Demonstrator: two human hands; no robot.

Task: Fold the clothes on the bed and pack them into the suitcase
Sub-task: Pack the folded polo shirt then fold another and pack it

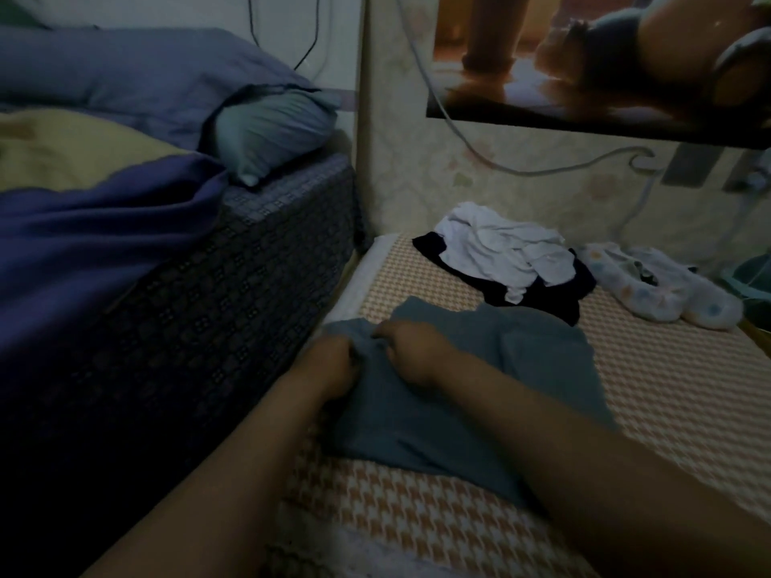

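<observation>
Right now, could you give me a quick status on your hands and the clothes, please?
Left hand and right hand both gripping the blue-grey garment. Beyond it, white garment on dark garment, unfolded. No suitcase in view.

Grey-blue garment (479,390) spread on checked bed (667,390); white/blk pile (500,256) behind.

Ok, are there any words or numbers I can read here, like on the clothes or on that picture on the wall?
There is no text to read anywhere in this view.
On the wall picture: only an image, no writing shows.
On the grey-blue garment: plain, with no print or tag in sight.
On the white clothes and the spotted fabric: no lettering, only soft spots on the second.
</observation>
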